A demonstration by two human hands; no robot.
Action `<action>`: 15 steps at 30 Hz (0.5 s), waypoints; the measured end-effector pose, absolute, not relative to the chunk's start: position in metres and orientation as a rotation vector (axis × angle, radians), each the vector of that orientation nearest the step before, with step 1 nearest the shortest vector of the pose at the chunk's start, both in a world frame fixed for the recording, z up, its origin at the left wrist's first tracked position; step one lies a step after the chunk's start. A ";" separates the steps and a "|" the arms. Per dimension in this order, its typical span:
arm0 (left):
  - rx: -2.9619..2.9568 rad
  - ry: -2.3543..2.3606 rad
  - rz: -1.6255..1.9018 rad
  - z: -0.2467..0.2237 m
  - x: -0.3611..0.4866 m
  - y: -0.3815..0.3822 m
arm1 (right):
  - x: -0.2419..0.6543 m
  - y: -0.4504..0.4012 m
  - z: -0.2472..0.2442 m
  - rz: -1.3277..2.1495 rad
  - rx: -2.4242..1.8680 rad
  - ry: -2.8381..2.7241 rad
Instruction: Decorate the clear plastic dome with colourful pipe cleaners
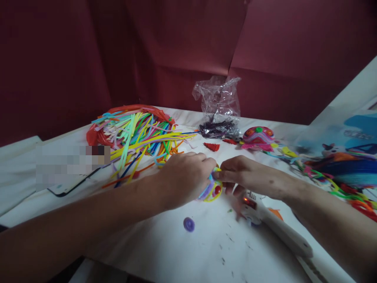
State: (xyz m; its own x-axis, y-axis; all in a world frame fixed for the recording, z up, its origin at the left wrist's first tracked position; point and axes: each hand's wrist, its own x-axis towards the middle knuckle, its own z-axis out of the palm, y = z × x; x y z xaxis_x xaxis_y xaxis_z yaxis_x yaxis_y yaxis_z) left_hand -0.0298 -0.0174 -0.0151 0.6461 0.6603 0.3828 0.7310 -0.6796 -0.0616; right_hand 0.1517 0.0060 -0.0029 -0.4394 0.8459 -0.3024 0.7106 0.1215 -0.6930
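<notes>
My left hand (185,179) is closed round the left side of a small yellow, lilac and blue craft piece (209,190) with a red dot on it. From the right, the fingertips of my right hand (243,175) pinch its upper edge, the other fingers curled below. The piece is partly hidden by my left hand. Below and left of it, a purple coiled disc (189,224) lies on the white table (165,251). A white tool with a red light (272,224) rests beneath my right hand and forearm.
Colourful fuzzy strips (132,133) spill from a red bag at the back left. A clear bag (219,106) with dark strips stands behind my hands. A pink craft figure (258,137) sits back right, red triangular pieces (212,146) beside it. More strips and packaging (347,157) lie far right.
</notes>
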 end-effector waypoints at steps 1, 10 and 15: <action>-2.652 -1.140 -0.500 -0.016 -0.030 -0.017 | 0.152 0.006 -0.003 1.218 -1.556 -2.228; -2.660 -1.110 -0.498 -0.016 -0.026 -0.016 | 0.152 0.013 -0.013 1.096 -1.628 -2.261; -2.663 -1.134 -0.517 -0.015 -0.027 -0.020 | 0.151 0.013 -0.013 1.069 -1.653 -2.267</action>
State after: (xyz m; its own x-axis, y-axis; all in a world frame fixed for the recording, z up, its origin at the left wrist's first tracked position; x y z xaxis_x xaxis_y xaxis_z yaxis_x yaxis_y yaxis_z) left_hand -0.0266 -0.0204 -0.0151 0.6443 0.6566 0.3921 0.7268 -0.6853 -0.0466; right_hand 0.1513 0.0126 -0.0131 -0.3868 0.8769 -0.2852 0.7780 0.1443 -0.6115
